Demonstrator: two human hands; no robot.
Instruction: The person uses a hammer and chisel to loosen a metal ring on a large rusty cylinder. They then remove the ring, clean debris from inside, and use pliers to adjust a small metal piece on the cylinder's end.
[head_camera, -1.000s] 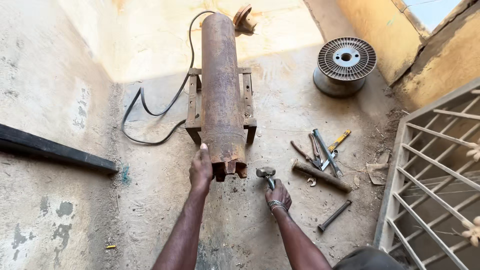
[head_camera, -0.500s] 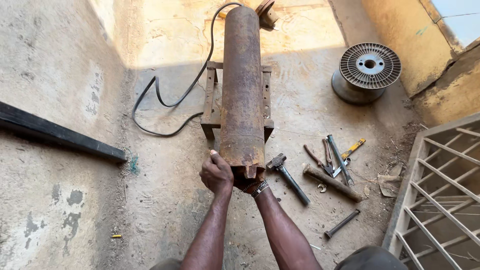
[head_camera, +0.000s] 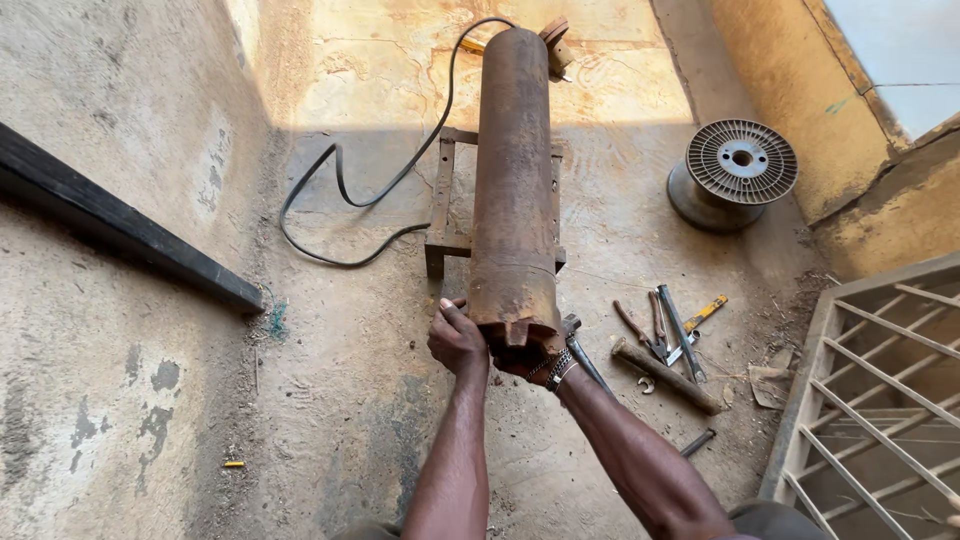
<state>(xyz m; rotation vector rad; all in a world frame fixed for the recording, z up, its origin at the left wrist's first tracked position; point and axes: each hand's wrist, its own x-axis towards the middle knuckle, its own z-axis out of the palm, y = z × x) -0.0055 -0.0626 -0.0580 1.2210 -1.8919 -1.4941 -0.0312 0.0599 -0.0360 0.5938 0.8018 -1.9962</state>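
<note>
Both my hands grip the near end of the rusty cylinder (head_camera: 513, 190), which lies lengthwise on the metal stand (head_camera: 441, 215): left hand (head_camera: 455, 340) wraps its left rim, right hand (head_camera: 535, 362) cups underneath. Not lifted off yet; hammer (head_camera: 585, 355) lies just right, untouched.

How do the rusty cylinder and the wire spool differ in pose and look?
The rusty cylinder is long, brown and lies on its side across a low metal stand; the wire spool is short, grey and sits on the floor, one flat end up. The left hand and right hand grip the cylinder's near end; nothing touches the spool. Both are round.
</note>
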